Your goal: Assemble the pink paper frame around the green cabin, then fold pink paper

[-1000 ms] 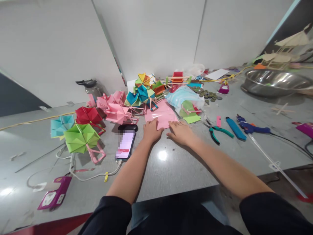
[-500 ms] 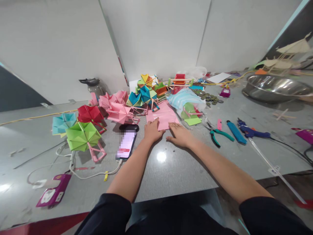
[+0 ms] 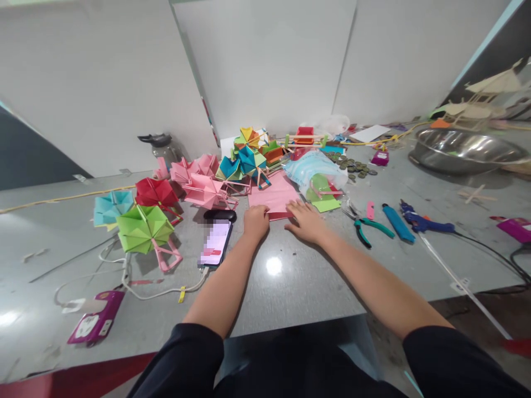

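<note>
A pink paper sheet (image 3: pixel 271 193) lies on the grey table, and a darker pink strip shows along its near edge. My left hand (image 3: pixel 256 223) is closed at the near left corner of the sheet, with its fingers curled on the edge. Lying over the near right corner is my right hand (image 3: pixel 306 222), its fingers stretched out and the thumb apart. A phone (image 3: pixel 215 243) on a cable rests left of my left hand. Beyond the sheet's right side is a blue-and-white plastic bag (image 3: pixel 311 168) with green paper (image 3: pixel 327 205) at it.
Folded paper models in pink (image 3: pixel 203 190), green (image 3: pixel 145 228) and red (image 3: pixel 155 193) stand to the left. Pliers (image 3: pixel 371 226), a blue cutter (image 3: pixel 398 223) and a glue gun (image 3: pixel 423 220) lie right, before a metal bowl (image 3: pixel 464 152). A purple power strip (image 3: pixel 97 318) sits front left.
My left fingers have drawn back from the sheet and curled at its near edge. That edge now shows a darker strip below it. My right hand has shifted only slightly.
</note>
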A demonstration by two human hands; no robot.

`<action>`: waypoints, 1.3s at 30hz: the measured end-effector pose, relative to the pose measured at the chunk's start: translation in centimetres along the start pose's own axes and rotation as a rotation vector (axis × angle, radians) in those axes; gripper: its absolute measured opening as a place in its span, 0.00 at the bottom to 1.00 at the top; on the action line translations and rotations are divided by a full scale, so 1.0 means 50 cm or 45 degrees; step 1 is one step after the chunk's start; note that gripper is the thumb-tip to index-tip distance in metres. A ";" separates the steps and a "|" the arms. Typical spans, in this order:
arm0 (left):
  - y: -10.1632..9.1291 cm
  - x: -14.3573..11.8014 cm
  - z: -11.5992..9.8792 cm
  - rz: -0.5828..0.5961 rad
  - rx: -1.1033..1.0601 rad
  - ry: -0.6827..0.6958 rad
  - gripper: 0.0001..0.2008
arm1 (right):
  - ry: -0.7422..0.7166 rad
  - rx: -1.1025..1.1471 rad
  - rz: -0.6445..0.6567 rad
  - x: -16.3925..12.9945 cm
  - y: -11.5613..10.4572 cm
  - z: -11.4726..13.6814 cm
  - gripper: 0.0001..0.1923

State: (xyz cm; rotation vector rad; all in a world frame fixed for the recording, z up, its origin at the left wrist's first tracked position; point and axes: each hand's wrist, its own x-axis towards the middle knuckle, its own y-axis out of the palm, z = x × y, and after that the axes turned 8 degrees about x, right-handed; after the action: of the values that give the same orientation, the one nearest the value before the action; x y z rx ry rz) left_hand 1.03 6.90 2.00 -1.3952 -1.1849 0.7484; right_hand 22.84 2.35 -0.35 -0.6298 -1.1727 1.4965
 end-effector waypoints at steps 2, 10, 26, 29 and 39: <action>-0.010 -0.006 -0.009 -0.009 0.054 0.005 0.18 | -0.014 -0.057 -0.092 -0.001 -0.016 -0.001 0.34; -0.088 -0.097 -0.068 0.051 0.220 0.196 0.16 | -0.132 -0.156 -0.120 -0.045 -0.114 0.018 0.16; -0.062 -0.507 0.020 -0.032 -0.075 0.716 0.12 | 0.004 0.636 -0.366 -0.516 -0.071 0.050 0.13; -0.060 -0.496 0.006 0.019 -0.068 0.736 0.12 | 0.192 0.651 -0.579 -0.515 -0.047 0.050 0.11; -0.068 -0.494 0.004 0.049 -0.123 0.703 0.14 | 0.603 0.951 -0.528 -0.420 -0.058 0.026 0.22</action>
State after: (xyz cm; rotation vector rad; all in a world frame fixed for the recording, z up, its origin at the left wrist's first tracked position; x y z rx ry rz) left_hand -7.34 -16.54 0.84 -1.5752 -0.7670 0.2970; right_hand 28.79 -18.02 -1.42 -0.1823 -0.2993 1.2083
